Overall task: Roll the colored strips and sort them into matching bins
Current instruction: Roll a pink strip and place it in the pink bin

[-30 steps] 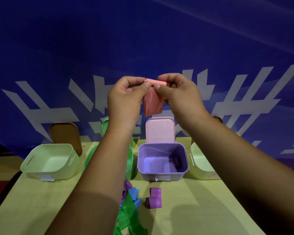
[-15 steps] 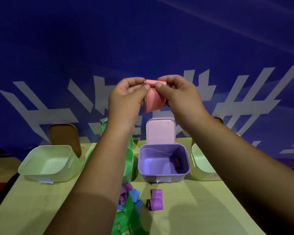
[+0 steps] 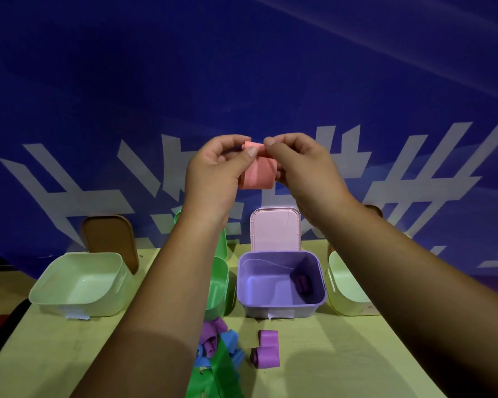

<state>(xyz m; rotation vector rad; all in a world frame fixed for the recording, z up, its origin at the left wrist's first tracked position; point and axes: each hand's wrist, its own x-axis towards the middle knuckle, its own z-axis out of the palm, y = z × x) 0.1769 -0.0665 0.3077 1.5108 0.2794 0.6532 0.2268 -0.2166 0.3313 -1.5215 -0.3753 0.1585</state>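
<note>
Both the left hand [image 3: 213,170] and right hand [image 3: 299,165] pinch the soft pink foam strip [image 3: 258,175] up high, probably so it rolls tight.

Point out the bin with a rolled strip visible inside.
The purple bin, pink lid behind it: a purple roll lies by its right wall. No roll shows in the others.

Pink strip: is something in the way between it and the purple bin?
Nothing visible does. The left hand and right hand pinch the pink strip in the air; the purple bin stands open, pink lid upright behind it, one purple roll inside.
</note>
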